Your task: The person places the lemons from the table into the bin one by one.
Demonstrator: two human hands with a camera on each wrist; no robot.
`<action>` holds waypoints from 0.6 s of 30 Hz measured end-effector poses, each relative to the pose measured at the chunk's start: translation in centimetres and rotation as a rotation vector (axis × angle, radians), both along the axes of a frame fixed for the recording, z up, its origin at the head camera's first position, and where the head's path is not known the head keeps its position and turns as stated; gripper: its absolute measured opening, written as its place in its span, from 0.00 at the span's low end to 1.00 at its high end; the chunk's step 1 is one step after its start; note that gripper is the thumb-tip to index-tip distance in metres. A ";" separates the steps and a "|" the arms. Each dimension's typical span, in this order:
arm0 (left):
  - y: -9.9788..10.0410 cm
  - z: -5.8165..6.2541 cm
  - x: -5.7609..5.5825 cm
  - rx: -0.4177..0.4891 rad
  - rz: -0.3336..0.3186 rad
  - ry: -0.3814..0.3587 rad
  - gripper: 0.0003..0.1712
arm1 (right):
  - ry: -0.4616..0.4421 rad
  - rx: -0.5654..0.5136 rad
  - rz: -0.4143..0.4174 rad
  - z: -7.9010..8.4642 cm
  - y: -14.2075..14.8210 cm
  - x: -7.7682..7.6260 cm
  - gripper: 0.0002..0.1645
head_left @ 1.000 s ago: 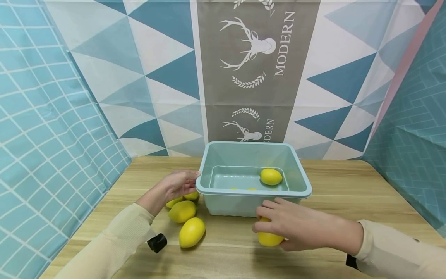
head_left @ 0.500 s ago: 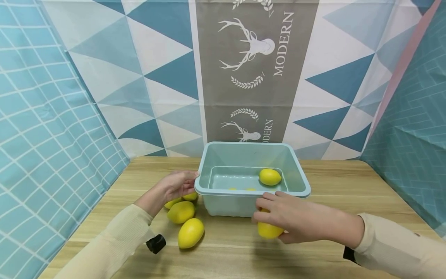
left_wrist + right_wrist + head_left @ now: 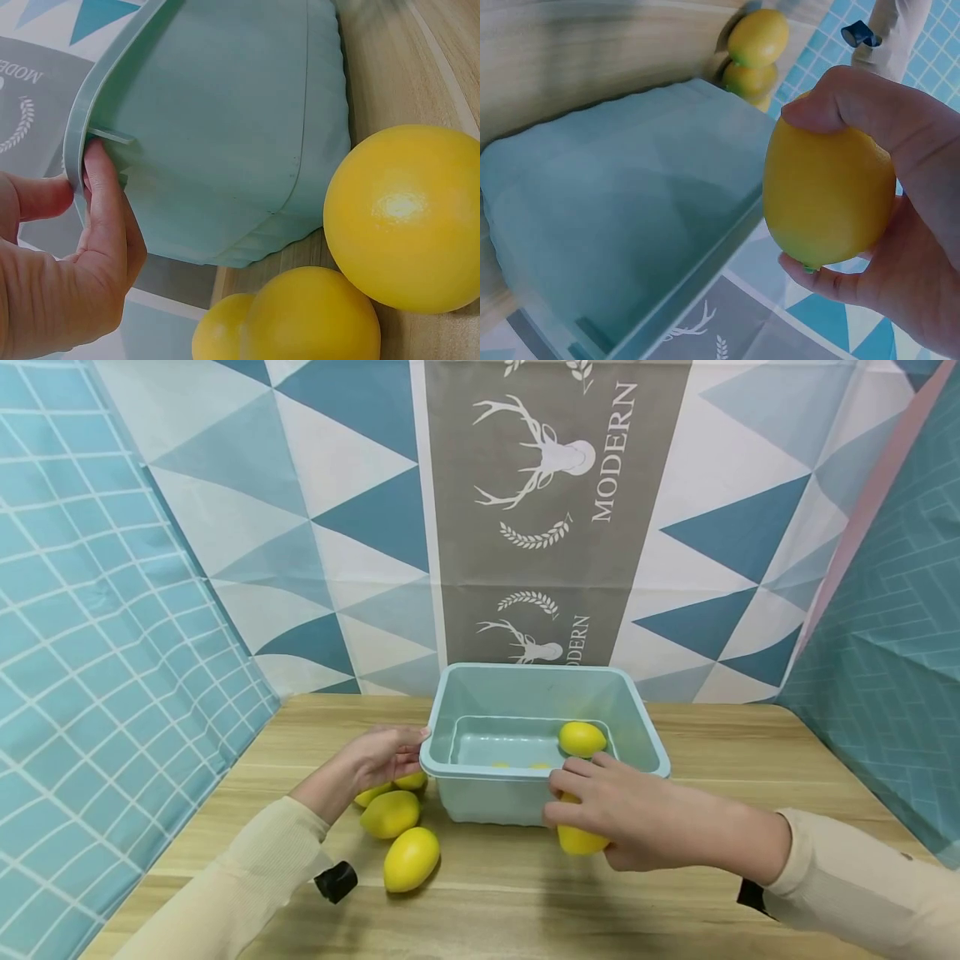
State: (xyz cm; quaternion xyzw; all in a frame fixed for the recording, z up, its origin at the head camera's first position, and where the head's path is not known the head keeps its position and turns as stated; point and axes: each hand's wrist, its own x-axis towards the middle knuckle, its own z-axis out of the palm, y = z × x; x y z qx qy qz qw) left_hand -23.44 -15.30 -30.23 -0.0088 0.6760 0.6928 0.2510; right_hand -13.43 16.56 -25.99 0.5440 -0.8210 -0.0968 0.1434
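Note:
My left hand [image 3: 384, 757] pinches the left rim of a light blue plastic bin [image 3: 487, 795], thumb over the lip and fingers beneath it, as the left wrist view shows. In my right hand [image 3: 618, 810] is a yellow lemon [image 3: 829, 195], gripped between thumb and fingers just in front of the bin's near wall and above the table. Inside the bin a lemon [image 3: 582, 739] lies at the right, and the tops of others barely show behind the near rim. Left of the bin, several lemons [image 3: 412, 859] lie on the table, some partly hidden by my left hand.
The wooden table [image 3: 487, 910] carries the bin near its back edge. Behind it hangs a patterned cloth [image 3: 360, 527] with triangles and a deer print. Blue tiled sheets [image 3: 112, 610] stand along the left and right sides.
The right hand has risen slightly with its lemon, closer to the bin's near rim. The left hand stays on the left rim, and the loose lemons have not moved.

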 end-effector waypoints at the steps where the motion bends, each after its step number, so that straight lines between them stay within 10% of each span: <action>1: 0.0 0.0 0.0 -0.003 0.002 -0.002 0.28 | 0.003 -0.001 -0.002 0.1 0.0 0.0 0.37; 18: 0.0 0.1 0.1 -0.027 0.016 -0.006 0.28 | -0.013 0.001 -0.023 1.8 0.0 -1.7 0.35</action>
